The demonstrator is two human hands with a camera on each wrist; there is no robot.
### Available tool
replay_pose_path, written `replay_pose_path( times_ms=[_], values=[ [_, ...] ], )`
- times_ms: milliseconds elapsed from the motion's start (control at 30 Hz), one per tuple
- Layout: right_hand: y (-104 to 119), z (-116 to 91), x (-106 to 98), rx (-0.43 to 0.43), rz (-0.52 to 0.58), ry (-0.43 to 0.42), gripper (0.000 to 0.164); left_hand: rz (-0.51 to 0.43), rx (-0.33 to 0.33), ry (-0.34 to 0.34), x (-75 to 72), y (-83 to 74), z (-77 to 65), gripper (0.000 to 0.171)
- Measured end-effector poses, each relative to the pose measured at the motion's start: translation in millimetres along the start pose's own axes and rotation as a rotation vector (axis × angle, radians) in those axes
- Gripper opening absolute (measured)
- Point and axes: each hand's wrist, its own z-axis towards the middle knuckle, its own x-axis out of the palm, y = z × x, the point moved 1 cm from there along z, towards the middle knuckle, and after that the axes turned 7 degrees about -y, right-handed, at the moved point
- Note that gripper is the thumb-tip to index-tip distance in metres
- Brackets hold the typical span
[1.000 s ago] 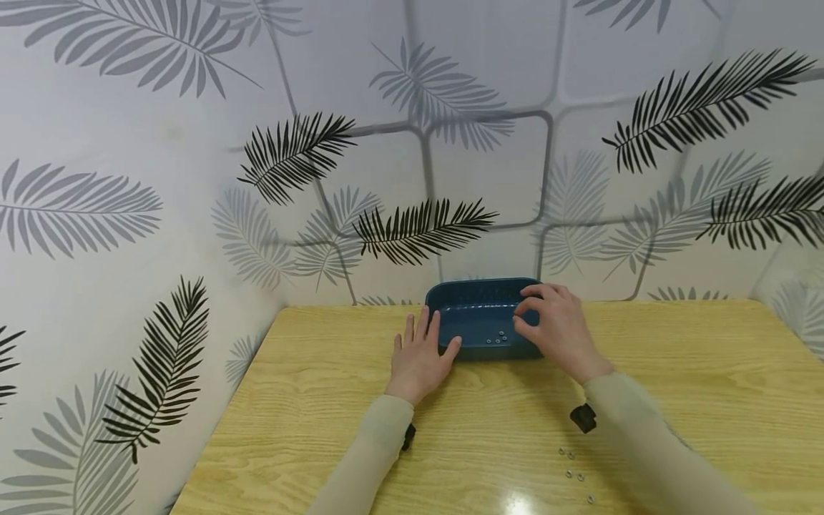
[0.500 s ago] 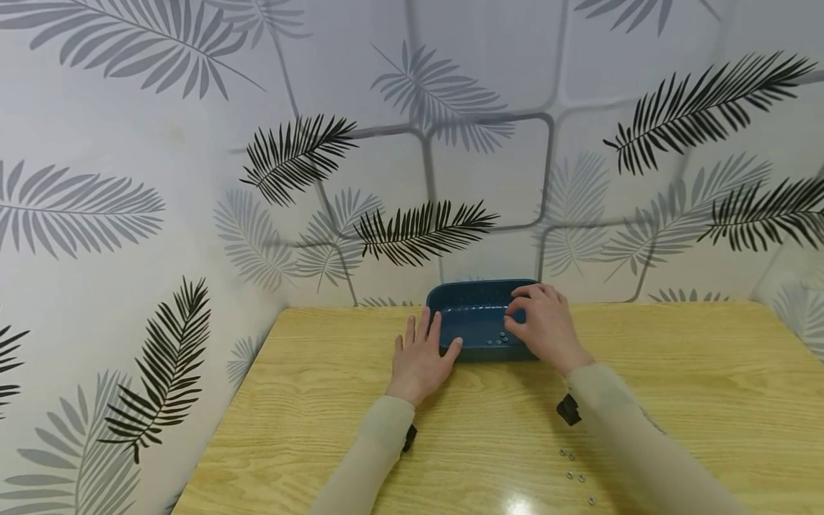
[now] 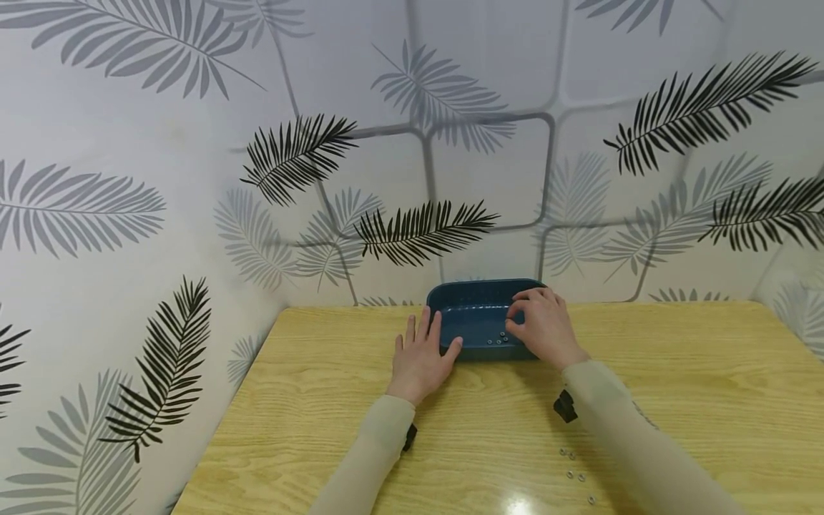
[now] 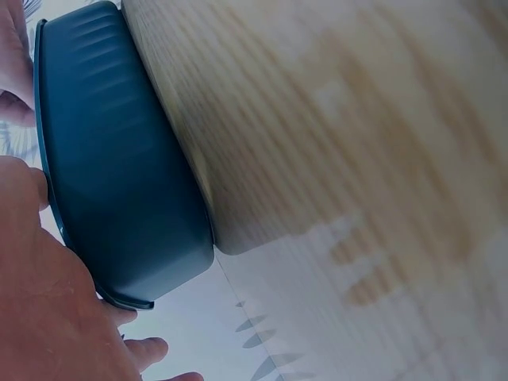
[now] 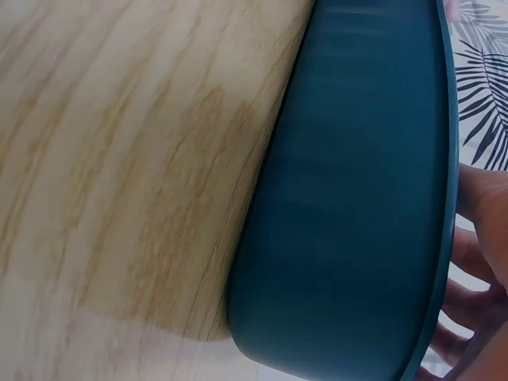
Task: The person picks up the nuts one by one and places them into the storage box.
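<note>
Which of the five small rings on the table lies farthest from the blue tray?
The lone ring nearest the head view's bottom edge; the other four rings lie in two pairs, closer to the blue tray.

In the head view, the right hand hides part of the blue tray.

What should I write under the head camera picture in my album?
Left hand and right hand at opposite ends of a blue tray, four tiny rings inside, five on the wooden table.
</note>
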Motion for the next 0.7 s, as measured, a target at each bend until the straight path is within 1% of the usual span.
replay_pose_path(
  times_ms=[200,400,567,700],
  values=[
    [-2.2,-4.6,0.5,0.020,-0.016,0.066,0.015,-0.009,-0.003,0.009,0.6,0.2,-0.8,0.076],
    [-4.4,-9.0,-1.1,0.009,0.008,0.064,0.019,0.005,-0.001,-0.001,8.1,4.0,3.9,0.076],
    [-5.0,-12.5,-2.8,0.003,0.021,0.064,0.024,0.014,-0.009,0.015,7.6,4.2,5.1,0.076],
    [-3.1,-15.8,-7.1,-0.008,0.026,0.057,0.030,0.008,-0.006,0.011,2.5,2.1,2.8,0.076]
  ],
)
